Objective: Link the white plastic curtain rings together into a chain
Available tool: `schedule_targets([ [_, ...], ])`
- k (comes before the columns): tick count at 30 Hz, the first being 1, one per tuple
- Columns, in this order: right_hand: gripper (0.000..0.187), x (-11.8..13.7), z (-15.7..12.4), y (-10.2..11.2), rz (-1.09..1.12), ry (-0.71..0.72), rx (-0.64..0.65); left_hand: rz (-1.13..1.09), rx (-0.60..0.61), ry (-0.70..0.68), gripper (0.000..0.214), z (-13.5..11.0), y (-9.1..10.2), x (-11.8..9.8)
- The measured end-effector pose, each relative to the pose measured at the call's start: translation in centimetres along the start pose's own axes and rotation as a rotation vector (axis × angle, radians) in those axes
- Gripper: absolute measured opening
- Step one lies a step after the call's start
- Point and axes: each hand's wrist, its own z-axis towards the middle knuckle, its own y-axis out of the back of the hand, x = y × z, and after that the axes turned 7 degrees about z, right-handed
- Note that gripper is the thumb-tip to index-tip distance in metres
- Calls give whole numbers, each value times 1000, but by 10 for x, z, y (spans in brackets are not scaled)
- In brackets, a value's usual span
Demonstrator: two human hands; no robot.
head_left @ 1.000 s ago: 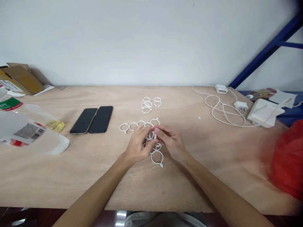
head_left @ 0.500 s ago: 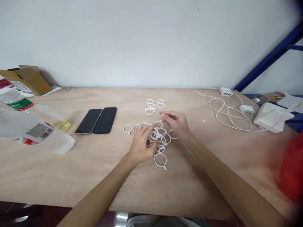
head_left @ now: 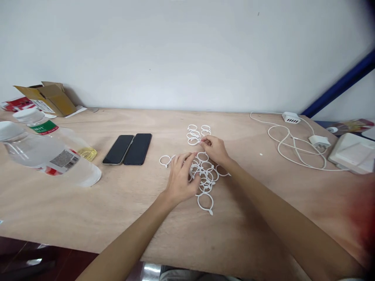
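Note:
A loose pile of white plastic curtain rings [head_left: 205,201], each with a small tab, lies on the table before me. My left hand [head_left: 182,177] rests over the pile's left side, fingers spread and thumb apart, covering some of the rings. Farther back lies a small group of the same rings [head_left: 192,127]. My right hand [head_left: 215,148] is at the near edge of that group, thumb and forefinger pinched at the tab of its nearest ring [head_left: 191,144]. One ring [head_left: 165,160] lies left of my left hand, and another [head_left: 223,174] is partly under my right wrist.
Two dark phones [head_left: 137,149] lie side by side at the left. Beyond them are two plastic bottles [head_left: 88,173] on their sides and an open cardboard box [head_left: 57,99]. White chargers [head_left: 319,141] with a looped cable [head_left: 278,146] occupy the right. A red blur shows at the right edge.
The view has turned slightly left, so everything appears shifted right. My right hand has come a little closer to the far rings, to the nearest one's tab. My left hand stays over the pile.

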Motion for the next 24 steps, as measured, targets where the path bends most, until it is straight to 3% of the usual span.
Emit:
schedule_targets([
  [6,9,27,-39,34,25,300,50,71,-45,114,55,1,-1,-2],
  [11,9,41,-72,47,59,425,76,-31,-21,69,51,2,-1,0],
  [14,8,38,-81,44,111,389,26,-109,-4,22,42,3,0,0],
  [17,9,36,-85,38,220,261,0,-156,15,-16,35,4,2,-1],
  [20,22,38,-86,34,365,135,29,-162,12,-36,33,4,2,0],
  [24,16,42,-86,30,520,88,60,-192,-26,-42,32,2,2,2],
])
